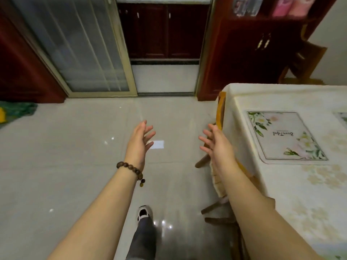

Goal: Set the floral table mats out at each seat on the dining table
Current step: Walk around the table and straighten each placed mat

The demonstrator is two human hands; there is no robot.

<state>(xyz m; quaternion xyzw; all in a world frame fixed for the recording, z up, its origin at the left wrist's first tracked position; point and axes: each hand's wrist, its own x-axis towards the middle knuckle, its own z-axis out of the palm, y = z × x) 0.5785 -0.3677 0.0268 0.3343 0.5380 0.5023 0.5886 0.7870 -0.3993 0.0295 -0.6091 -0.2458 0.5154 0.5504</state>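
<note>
My left hand (pixel 139 142) and right hand (pixel 216 145) hang empty, fingers spread; the mat (pixel 285 136) looks thin and floppy, so I'd pinch an edge.

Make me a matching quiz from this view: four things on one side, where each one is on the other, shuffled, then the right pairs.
Things:
1. floral mat
2. bead bracelet
3. wooden chair
4. sneaker

Places:
A. on the floor tiles
B. flat on the tablecloth
C. around the left wrist
D. tucked against the table's edge

Pairs: 1-B, 2-C, 3-D, 4-A
</note>
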